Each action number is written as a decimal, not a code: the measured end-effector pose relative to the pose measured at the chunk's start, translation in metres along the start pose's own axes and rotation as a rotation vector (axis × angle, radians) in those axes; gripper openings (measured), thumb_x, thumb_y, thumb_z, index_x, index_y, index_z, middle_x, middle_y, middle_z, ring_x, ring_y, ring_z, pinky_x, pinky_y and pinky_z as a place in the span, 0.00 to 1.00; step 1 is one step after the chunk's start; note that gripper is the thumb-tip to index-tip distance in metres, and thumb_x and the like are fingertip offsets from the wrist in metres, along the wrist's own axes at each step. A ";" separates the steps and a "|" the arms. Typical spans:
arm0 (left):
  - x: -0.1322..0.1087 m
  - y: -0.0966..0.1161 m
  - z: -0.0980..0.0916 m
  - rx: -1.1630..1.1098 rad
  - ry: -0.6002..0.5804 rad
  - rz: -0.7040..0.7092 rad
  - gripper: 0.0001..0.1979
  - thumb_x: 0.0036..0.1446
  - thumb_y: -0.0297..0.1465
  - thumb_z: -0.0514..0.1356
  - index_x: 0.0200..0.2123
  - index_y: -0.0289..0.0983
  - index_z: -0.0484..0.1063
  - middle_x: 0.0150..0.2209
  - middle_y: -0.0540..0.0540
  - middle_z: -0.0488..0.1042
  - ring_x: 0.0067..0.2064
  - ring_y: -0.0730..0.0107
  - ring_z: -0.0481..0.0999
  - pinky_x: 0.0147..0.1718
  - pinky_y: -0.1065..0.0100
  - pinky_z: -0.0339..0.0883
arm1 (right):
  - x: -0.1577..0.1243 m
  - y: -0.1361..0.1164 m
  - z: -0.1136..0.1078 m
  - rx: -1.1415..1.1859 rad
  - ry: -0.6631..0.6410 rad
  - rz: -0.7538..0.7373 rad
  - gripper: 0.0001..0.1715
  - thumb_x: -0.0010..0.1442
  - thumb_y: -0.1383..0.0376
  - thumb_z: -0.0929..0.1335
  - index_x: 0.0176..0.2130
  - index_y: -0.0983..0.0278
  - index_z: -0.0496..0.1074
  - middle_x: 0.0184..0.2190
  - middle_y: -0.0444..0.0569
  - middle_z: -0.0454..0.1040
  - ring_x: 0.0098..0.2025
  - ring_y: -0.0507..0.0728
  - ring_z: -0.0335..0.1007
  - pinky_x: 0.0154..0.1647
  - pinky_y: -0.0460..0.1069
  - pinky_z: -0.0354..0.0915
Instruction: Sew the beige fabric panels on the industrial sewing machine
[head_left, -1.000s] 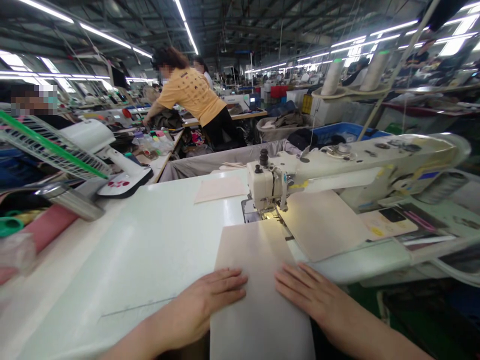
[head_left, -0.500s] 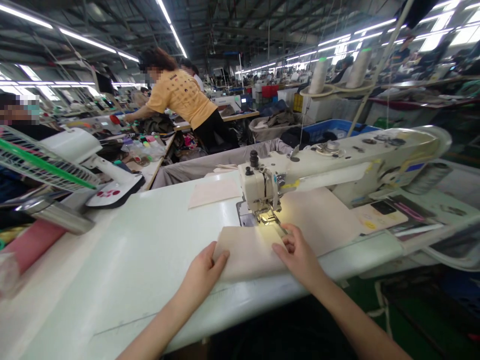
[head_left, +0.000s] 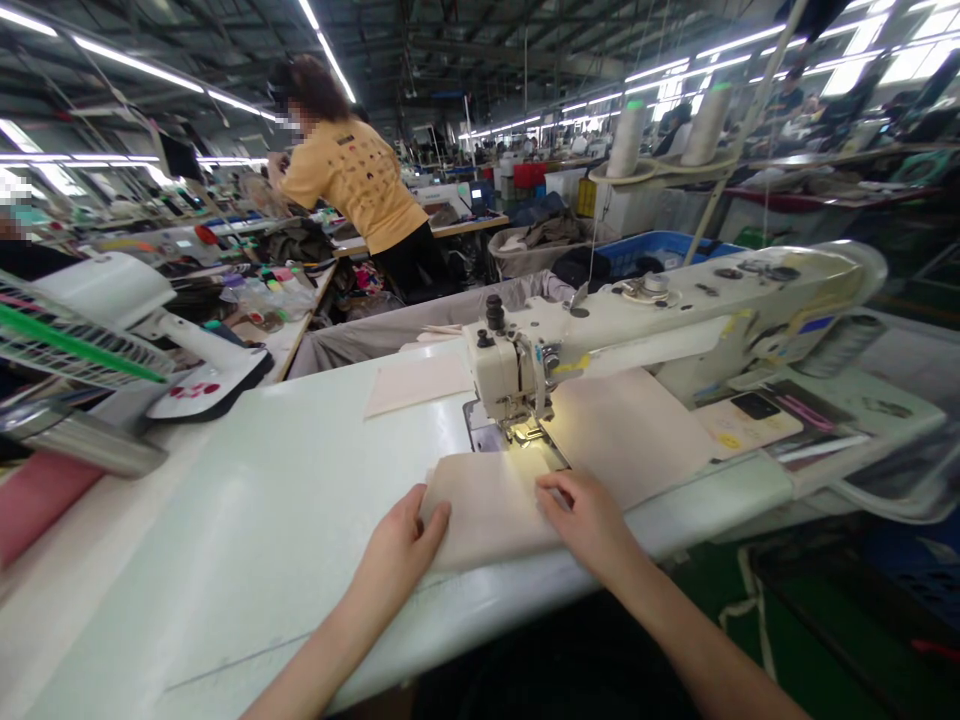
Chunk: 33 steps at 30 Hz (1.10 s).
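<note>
A pale pink fabric piece (head_left: 491, 510) lies at the front of the sewing machine (head_left: 510, 375), its far edge close to the lit presser foot (head_left: 529, 434). My left hand (head_left: 405, 540) grips its left edge, thumb on top and the other fingers mostly hidden. At the right edge, my right hand (head_left: 585, 515) has thumb and forefinger pinched on the fabric near the needle area. A larger pale panel (head_left: 630, 430) spreads under the machine arm, and a smaller folded piece (head_left: 416, 384) rests left of the machine head.
To the left stand a white fan (head_left: 210, 375) and a metal flask (head_left: 82, 435). A phone (head_left: 754, 405) lies on the right of the table (head_left: 300, 500). Thread cones (head_left: 626, 140) stand behind the machine. A co-worker in a yellow shirt (head_left: 356, 180) leans beyond the grey cloth bin (head_left: 360, 338).
My right fingers have drawn together on the fabric's right edge. My left hand keeps its hold. The co-worker has pulled an outstretched arm in, and the view has shifted slightly.
</note>
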<state>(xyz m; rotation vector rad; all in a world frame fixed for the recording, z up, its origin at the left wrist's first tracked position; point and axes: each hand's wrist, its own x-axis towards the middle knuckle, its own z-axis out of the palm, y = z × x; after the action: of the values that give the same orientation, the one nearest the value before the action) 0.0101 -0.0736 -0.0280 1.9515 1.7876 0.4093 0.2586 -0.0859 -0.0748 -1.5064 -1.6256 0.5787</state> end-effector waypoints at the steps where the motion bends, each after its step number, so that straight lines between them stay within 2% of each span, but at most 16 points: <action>1: 0.000 0.001 0.000 0.039 -0.009 0.002 0.14 0.63 0.42 0.49 0.32 0.41 0.65 0.25 0.49 0.72 0.28 0.61 0.74 0.29 0.64 0.65 | 0.000 0.000 0.000 -0.008 -0.005 0.007 0.09 0.60 0.67 0.67 0.35 0.62 0.79 0.34 0.49 0.82 0.33 0.57 0.76 0.37 0.51 0.70; 4: -0.001 0.005 0.000 0.220 -0.037 0.010 0.11 0.64 0.38 0.51 0.35 0.38 0.68 0.30 0.44 0.76 0.31 0.58 0.77 0.32 0.61 0.69 | 0.002 -0.006 -0.005 -0.077 -0.045 0.001 0.09 0.59 0.69 0.67 0.35 0.62 0.78 0.33 0.48 0.81 0.33 0.57 0.77 0.38 0.51 0.71; 6: -0.002 0.007 0.001 0.354 0.045 0.055 0.12 0.62 0.33 0.54 0.46 0.35 0.70 0.41 0.38 0.78 0.39 0.52 0.80 0.35 0.58 0.73 | 0.001 -0.011 -0.010 -0.208 -0.074 -0.051 0.09 0.61 0.69 0.67 0.34 0.61 0.78 0.32 0.49 0.79 0.34 0.59 0.76 0.39 0.53 0.72; 7: -0.002 0.008 0.002 0.404 0.117 0.118 0.18 0.60 0.30 0.55 0.53 0.35 0.68 0.49 0.34 0.76 0.46 0.48 0.79 0.40 0.55 0.74 | 0.000 -0.014 -0.012 -0.286 -0.080 -0.097 0.09 0.61 0.68 0.67 0.33 0.61 0.78 0.34 0.51 0.78 0.37 0.60 0.76 0.41 0.55 0.73; 9: 0.001 0.010 0.006 0.431 0.231 0.335 0.30 0.57 0.23 0.55 0.63 0.38 0.61 0.63 0.34 0.67 0.62 0.43 0.69 0.53 0.48 0.70 | -0.003 -0.016 -0.015 -0.395 -0.074 -0.215 0.09 0.63 0.68 0.67 0.32 0.62 0.77 0.43 0.56 0.78 0.45 0.65 0.75 0.47 0.60 0.73; 11: 0.005 0.016 0.014 0.341 0.190 0.583 0.34 0.57 0.19 0.52 0.66 0.40 0.58 0.68 0.38 0.61 0.69 0.48 0.60 0.62 0.46 0.63 | -0.007 -0.013 -0.015 -0.380 -0.080 -0.327 0.10 0.65 0.69 0.66 0.37 0.63 0.77 0.50 0.58 0.76 0.52 0.66 0.73 0.53 0.62 0.71; 13: 0.011 0.024 0.026 0.200 0.052 0.721 0.30 0.62 0.20 0.50 0.66 0.39 0.59 0.67 0.39 0.62 0.68 0.56 0.62 0.64 0.52 0.63 | -0.009 -0.006 -0.011 -0.294 -0.102 -0.402 0.13 0.68 0.70 0.63 0.44 0.64 0.77 0.52 0.58 0.76 0.54 0.63 0.73 0.56 0.60 0.71; 15: 0.017 0.031 0.037 0.127 -0.030 0.740 0.24 0.67 0.26 0.51 0.66 0.37 0.60 0.67 0.37 0.63 0.67 0.57 0.64 0.64 0.54 0.64 | -0.008 0.001 -0.004 -0.221 -0.109 -0.450 0.17 0.70 0.70 0.60 0.49 0.66 0.76 0.52 0.59 0.77 0.54 0.62 0.74 0.56 0.58 0.72; 19: 0.030 0.030 0.043 0.182 -0.020 0.741 0.23 0.70 0.34 0.53 0.65 0.34 0.61 0.66 0.34 0.63 0.69 0.50 0.60 0.66 0.47 0.58 | 0.002 0.008 0.008 -0.163 -0.078 -0.504 0.19 0.70 0.69 0.60 0.53 0.66 0.75 0.53 0.59 0.77 0.57 0.62 0.73 0.59 0.60 0.70; 25: 0.053 0.021 0.022 0.174 -0.069 0.805 0.20 0.69 0.34 0.53 0.60 0.35 0.66 0.63 0.34 0.64 0.64 0.52 0.67 0.63 0.53 0.65 | 0.016 0.002 0.015 -0.150 -0.070 -0.479 0.17 0.69 0.69 0.62 0.50 0.64 0.76 0.50 0.58 0.78 0.54 0.63 0.74 0.58 0.63 0.71; 29: 0.058 0.026 0.022 0.182 -0.065 0.813 0.20 0.69 0.34 0.53 0.61 0.35 0.66 0.63 0.33 0.64 0.65 0.51 0.65 0.64 0.52 0.63 | 0.020 -0.001 0.013 -0.124 -0.082 -0.450 0.16 0.69 0.68 0.62 0.48 0.66 0.76 0.50 0.60 0.77 0.54 0.64 0.73 0.58 0.63 0.71; 33: 0.056 0.027 0.025 0.166 -0.043 0.794 0.19 0.69 0.34 0.53 0.60 0.36 0.66 0.62 0.34 0.64 0.63 0.51 0.67 0.63 0.51 0.64 | 0.021 -0.001 0.011 -0.111 -0.091 -0.444 0.15 0.69 0.69 0.62 0.48 0.67 0.76 0.50 0.60 0.77 0.53 0.63 0.73 0.58 0.63 0.71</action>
<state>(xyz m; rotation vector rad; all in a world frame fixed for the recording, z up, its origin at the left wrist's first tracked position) 0.0523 -0.0229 -0.0402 2.7161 0.9700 0.4651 0.2502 -0.0635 -0.0747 -1.1514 -2.0123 0.3169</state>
